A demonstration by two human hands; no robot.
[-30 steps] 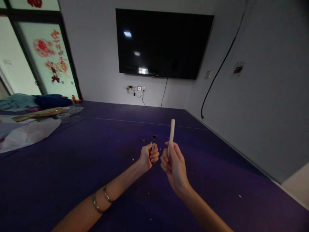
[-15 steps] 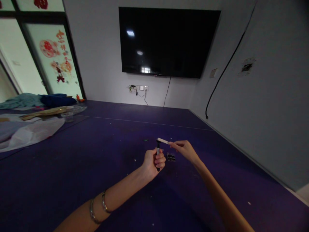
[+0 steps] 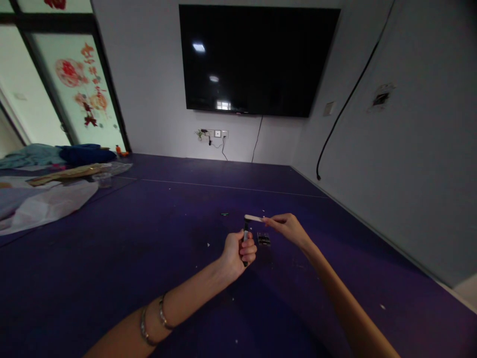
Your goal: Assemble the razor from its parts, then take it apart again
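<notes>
My left hand (image 3: 240, 252) is closed round a slim, upright black tube with a grey band (image 3: 246, 234), which looks like a pen or a small bottle. My right hand (image 3: 287, 227) pinches one end of a flat pale stick (image 3: 255, 218), like a wooden craft stick. The stick's far end meets the top of the tube; whether it presses on it or lies just over it, I cannot tell. On the purple surface just right of my left hand lies a small clear-and-black packet (image 3: 264, 239). Farther off lies a small dark green strip (image 3: 224, 214).
The wide purple surface (image 3: 122, 258) carries scattered white scraps. At the left lie a white plastic sheet (image 3: 55, 204), a clear cup (image 3: 102, 180) and heaped blue cloth (image 3: 87, 154). A television (image 3: 257, 62) hangs on the back wall; a black cable (image 3: 346, 102) hangs at the right.
The view has shifted slightly. The stick now lies nearly level, where it slanted more before. Both hands keep their grips and have barely moved.
</notes>
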